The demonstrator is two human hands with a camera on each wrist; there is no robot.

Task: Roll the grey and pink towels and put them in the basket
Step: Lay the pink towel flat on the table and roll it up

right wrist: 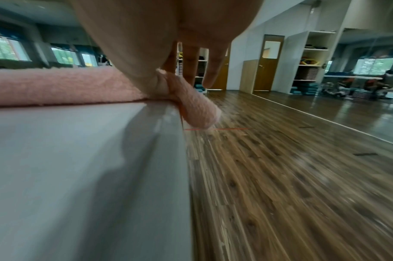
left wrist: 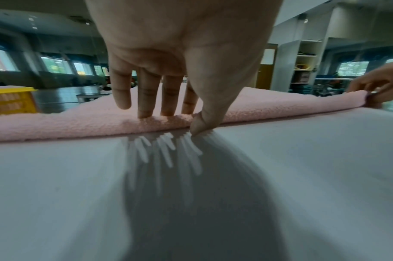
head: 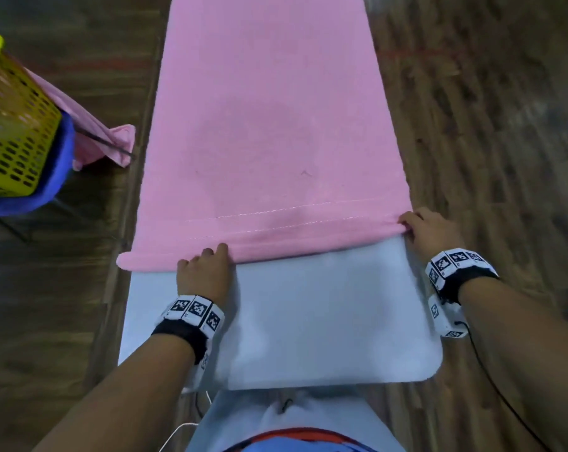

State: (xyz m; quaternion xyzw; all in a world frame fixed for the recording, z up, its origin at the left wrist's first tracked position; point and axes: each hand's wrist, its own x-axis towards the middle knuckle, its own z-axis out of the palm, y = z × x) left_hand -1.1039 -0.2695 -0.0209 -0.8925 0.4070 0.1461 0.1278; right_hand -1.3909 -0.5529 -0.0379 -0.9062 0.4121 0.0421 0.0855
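A long pink towel (head: 269, 109) lies flat along a narrow white table (head: 325, 321). Its near end is turned over into a low roll (head: 276, 243) across the table's width. My left hand (head: 204, 269) holds the roll left of its middle, fingers on top and thumb against its front edge (left wrist: 173, 120). My right hand (head: 429, 230) pinches the roll's right end at the table edge, where a bit of towel hangs over the side (right wrist: 200, 109). A yellow perforated basket (head: 11, 125) stands at the far left. No grey towel is in view.
The basket sits on a blue seat (head: 57, 171) with a pink cloth (head: 96, 132) hanging beside it. Wooden floor (head: 488, 141) runs along both sides of the table. Cables trail from my wrists near the table's front edge.
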